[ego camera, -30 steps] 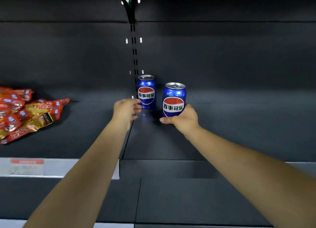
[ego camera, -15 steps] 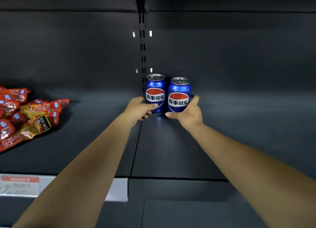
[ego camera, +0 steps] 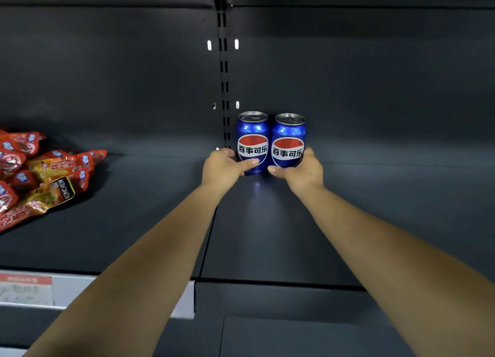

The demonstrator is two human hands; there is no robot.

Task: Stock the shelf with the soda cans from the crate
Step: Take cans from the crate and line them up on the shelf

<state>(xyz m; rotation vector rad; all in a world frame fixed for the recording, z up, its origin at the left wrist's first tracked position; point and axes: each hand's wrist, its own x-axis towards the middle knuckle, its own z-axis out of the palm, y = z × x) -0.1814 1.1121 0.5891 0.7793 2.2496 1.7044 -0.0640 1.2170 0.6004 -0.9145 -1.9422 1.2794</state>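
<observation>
Two blue soda cans stand upright side by side at the back of the dark shelf (ego camera: 267,236), touching each other. My left hand (ego camera: 223,168) grips the left can (ego camera: 252,134) low down, thumb across its front. My right hand (ego camera: 302,173) grips the right can (ego camera: 289,137) around its base, thumb under the label. Both labels face me. The crate is out of view.
A pile of red and orange snack packets (ego camera: 40,174) lies on the shelf at the far left. A slotted upright (ego camera: 224,89) runs up the back wall just left of the cans. A price strip (ego camera: 26,289) lines the left shelf's front edge.
The right can has been moved back and left until it stands against the left can. My left thumb has come across the front of the left can.
</observation>
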